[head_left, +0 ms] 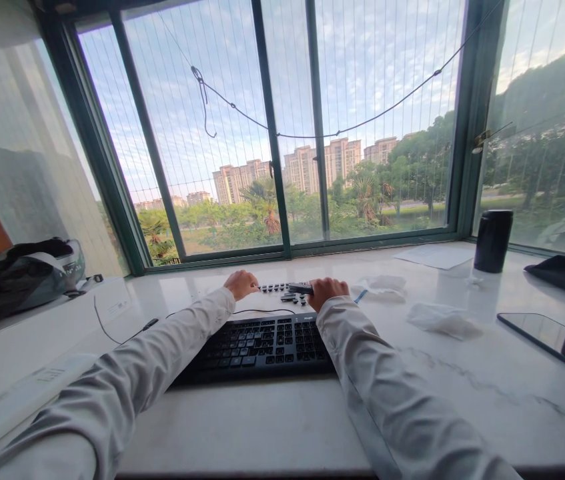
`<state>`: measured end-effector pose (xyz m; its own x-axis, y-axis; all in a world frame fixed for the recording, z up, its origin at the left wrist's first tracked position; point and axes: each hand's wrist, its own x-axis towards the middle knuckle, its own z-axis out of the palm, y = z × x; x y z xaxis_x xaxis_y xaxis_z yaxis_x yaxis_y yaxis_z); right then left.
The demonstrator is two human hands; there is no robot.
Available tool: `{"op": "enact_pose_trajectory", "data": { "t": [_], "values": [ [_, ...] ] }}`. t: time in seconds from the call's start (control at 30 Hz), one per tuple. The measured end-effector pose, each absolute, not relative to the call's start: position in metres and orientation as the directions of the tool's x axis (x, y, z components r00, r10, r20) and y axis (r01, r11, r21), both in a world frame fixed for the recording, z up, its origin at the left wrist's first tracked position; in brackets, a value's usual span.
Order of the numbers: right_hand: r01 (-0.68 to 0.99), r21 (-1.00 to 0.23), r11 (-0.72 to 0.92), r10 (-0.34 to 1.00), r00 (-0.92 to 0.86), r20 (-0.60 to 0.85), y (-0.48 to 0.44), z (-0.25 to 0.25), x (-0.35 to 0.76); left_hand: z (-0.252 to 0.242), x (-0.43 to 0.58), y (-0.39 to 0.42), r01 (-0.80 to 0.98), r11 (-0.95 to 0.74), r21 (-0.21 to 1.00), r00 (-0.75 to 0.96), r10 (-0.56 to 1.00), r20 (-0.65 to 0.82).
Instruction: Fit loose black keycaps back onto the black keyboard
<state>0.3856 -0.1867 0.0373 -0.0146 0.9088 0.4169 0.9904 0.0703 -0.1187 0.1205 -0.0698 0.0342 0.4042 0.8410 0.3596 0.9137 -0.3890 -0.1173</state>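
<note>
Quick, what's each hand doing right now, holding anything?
Left hand: curled beside the loose keycaps, behind the keyboard; whether it grips anything cannot be told.
Right hand: closed on a small dark tool.

Bright daylight through window [282, 133], sharp focus, wide-angle edge distortion

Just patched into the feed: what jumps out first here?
A black keyboard lies mid-counter between two white-sleeved arms. Beyond it, the left hand and right hand rest among loose keycaps, the right gripping a small dark tool. A black cylinder stands far right by the window.
</note>
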Motion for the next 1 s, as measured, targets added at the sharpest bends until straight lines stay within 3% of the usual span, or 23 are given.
{"op": "enact_pose_trajectory", "data": {
  "t": [0.2, 0.43, 0.63, 0.83, 0.93, 1.0],
  "values": [
    [0.993, -0.100, 0.056, 0.913, -0.011, 0.407, -0.186, 0.036, 0.387, 0.065, 0.079, -0.123, 0.877, -0.480, 0.039, 0.434, 0.823, 0.367],
    [0.995, -0.100, -0.020, 0.907, 0.060, 0.417, -0.193, 0.041, 0.382, 0.043, 0.021, -0.176, 0.816, -0.457, 0.355, 0.376, 0.885, 0.275],
    [0.996, -0.021, -0.082, 0.901, 0.083, 0.427, -0.195, 0.041, 0.369, 0.036, 0.004, -0.178, 0.711, -0.549, 0.441, 0.484, 0.836, 0.259],
    [0.999, 0.040, 0.014, 0.827, -0.034, 0.561, -0.199, 0.041, 0.360, 0.026, 0.017, -0.185, 0.622, -0.653, 0.434, 0.573, 0.756, 0.317],
    [0.995, -0.081, 0.065, 0.792, -0.002, 0.610, -0.201, 0.042, 0.349, 0.020, 0.025, -0.191, 0.607, -0.670, 0.427, 0.583, 0.741, 0.334],
    [0.935, -0.320, 0.156, 0.796, 0.072, 0.600, -0.199, 0.042, 0.333, 0.018, 0.028, -0.193, 0.608, -0.669, 0.427, 0.577, 0.742, 0.342]
  ]
}}
